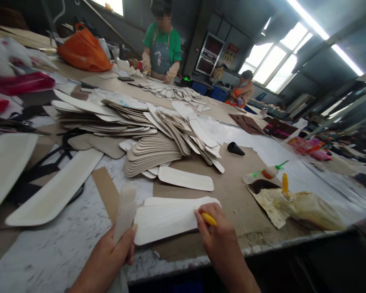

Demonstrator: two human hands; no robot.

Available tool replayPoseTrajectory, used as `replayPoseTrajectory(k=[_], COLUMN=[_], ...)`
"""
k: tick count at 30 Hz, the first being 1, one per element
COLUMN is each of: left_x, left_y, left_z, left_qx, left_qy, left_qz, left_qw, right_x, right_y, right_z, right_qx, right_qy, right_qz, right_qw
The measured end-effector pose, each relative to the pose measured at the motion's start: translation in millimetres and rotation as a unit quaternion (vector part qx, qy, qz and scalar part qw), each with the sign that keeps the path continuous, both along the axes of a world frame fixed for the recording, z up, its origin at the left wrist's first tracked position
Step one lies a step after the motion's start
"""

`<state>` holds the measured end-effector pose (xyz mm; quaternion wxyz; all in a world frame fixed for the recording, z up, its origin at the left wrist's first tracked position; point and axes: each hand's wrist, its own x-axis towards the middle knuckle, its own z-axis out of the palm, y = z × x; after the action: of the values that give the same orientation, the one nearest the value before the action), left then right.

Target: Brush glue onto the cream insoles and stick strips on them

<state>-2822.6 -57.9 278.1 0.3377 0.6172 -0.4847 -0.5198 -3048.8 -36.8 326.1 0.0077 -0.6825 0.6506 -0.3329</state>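
My left hand (106, 258) is closed round a small bundle of whitish strips (125, 207), held upright. Its fingers are at the left end of a long white panel with rounded corners (166, 221). A second white panel lies partly under that one. At the panel's right end, my right hand (221, 236) grips a tool with a yellow handle (209, 219). The tool's working tip is hidden by my fingers. Just beyond lies another white panel (186, 178) on brown sheeting.
Behind are fanned piles of panels (154, 152). Larger panels (55, 189) lie left. On the right are a black cone (235, 149), a squeeze bottle (270, 171) and a stained bag (311, 209) with a yellow handle. A person in green (163, 49) and another in orange (240, 91) are farther back.
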Motion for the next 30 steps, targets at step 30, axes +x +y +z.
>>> replayPoseTrajectory(k=[30], left_x=[-17.8], left_y=[31.0], left_z=[34.2], left_qx=[0.064], left_qy=[0.209], left_qz=[-0.006], left_qw=[0.976], right_x=[91.0], right_y=[-8.3], right_z=[-11.9], right_qx=[0.310], right_qy=[-0.560], right_qz=[0.148], right_qw=[0.754])
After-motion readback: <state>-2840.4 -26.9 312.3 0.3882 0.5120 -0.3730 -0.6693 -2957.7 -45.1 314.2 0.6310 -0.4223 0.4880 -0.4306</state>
